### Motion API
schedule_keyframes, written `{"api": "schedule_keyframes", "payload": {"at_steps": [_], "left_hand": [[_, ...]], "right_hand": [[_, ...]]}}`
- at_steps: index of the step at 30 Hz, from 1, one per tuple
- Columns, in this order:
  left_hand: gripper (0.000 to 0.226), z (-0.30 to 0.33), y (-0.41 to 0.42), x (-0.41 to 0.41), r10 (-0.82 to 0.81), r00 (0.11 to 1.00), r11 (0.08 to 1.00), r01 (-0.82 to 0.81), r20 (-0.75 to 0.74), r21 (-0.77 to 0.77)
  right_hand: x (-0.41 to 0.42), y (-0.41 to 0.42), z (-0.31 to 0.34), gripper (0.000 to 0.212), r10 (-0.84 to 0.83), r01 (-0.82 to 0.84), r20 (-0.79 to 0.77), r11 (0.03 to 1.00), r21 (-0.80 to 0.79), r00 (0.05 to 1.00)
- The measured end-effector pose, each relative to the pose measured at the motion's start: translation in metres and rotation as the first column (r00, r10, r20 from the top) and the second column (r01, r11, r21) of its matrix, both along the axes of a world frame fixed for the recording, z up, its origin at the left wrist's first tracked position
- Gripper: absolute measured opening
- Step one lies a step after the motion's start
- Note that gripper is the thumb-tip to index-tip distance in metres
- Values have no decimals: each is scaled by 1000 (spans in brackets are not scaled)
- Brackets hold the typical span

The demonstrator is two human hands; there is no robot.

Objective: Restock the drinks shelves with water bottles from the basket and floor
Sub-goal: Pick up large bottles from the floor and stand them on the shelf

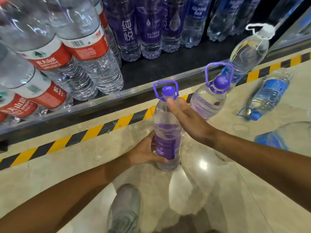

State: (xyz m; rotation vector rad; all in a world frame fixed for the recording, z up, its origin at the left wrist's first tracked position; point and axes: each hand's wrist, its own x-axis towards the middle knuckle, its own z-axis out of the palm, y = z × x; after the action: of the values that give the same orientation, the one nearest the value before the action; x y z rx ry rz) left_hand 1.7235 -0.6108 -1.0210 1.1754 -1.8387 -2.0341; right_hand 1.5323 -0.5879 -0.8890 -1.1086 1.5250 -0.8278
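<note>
Head view is showing both hands on the purple-label bottle (166,132), which is standing upright on the floor (218,190) just before the bottom shelf (151,71). The left hand (148,153) is wrapping its fingers round the label low down, while the right hand (188,118) is gripping the shoulder just under the cap. With its long axis vertical and the shelf gap lying ahead, a lift and forward carry is probably coming.

Purple-labelled shelf bottles (129,31) read "纯悦", one beside them showing "186". Blue-labelled shelf bottle (196,17) reads "AQUAFINA"; the same word stands on the white-capped floor bottle (245,54). Red-labelled shelf bottles (50,59) read "农夫山泉"; smaller print illegible.
</note>
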Motion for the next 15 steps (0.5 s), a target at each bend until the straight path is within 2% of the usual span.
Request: {"api": "schedule_keyframes", "payload": {"at_steps": [3,7,10,15], "left_hand": [[93,-2,10,-7,70,997,997,-70,13,27],[81,-1,14,-15,115,993,993,-116,10,37],[81,4,19,-12,183,983,983,-183,23,-1],[85,26,24,16,343,938,937,-339,42,-87]], "right_hand": [[2,1,-4,53,-90,90,-49,996,-19,995],[0,-2,-7,75,-216,217,-66,976,9,974],[5,0,-10,65,-248,245,-84,968,-53,965],[22,-5,7,52,-166,174,66,975,-140,984]]}}
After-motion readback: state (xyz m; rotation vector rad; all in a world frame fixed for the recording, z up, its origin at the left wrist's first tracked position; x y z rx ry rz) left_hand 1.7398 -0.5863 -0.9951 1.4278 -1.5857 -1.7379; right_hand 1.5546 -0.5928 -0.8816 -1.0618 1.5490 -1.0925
